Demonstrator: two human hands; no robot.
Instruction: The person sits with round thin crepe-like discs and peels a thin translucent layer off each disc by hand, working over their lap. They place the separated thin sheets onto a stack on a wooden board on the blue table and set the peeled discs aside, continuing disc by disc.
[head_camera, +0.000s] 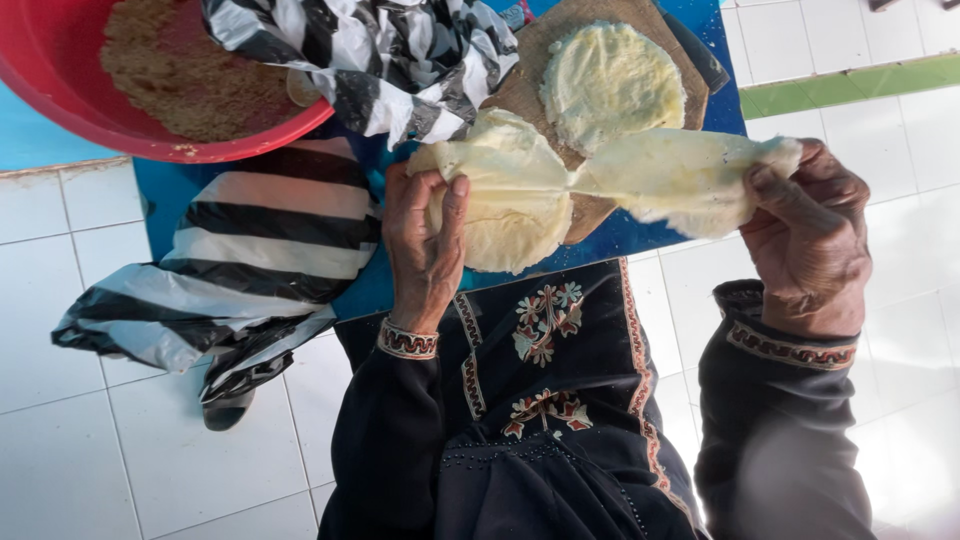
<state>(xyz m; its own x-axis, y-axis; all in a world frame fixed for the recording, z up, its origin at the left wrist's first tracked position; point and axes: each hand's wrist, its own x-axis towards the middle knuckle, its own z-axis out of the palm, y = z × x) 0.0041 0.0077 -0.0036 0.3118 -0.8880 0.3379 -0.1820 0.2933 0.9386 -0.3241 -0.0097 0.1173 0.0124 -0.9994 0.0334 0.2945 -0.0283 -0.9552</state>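
The white tiled floor (60, 450) fills most of the view, and a green strip of tile (850, 85) runs across it at the far right. On the floor lies a blue mat (180, 200), which reaches from the far middle toward the person. The person's dark garment (540, 400) with embroidered flowers takes the near middle of the view.

A black and white striped plastic sheet (260, 260) lies on the left, partly on the mat and partly on the tiles, and another part of it is bunched at the far middle. At the far left stands a red basin (60, 90) with brown crumbly stuff (180, 70) inside.

At the far middle right a brown woven tray (525, 95) rests on the mat. On it lies a round pale yellow flat cake (610, 80).

Nearer, above the tray's near edge, both hands stretch a pale yellow thin sheet of dough (660, 175) between them; it is twisted narrow in the middle and wide at both ends. The left hand (425, 250) is closed on the left end, thumb and fingers pinching the soft fold. The right hand (810, 235) is closed on the right end, and the fingers grip the edge tightly.
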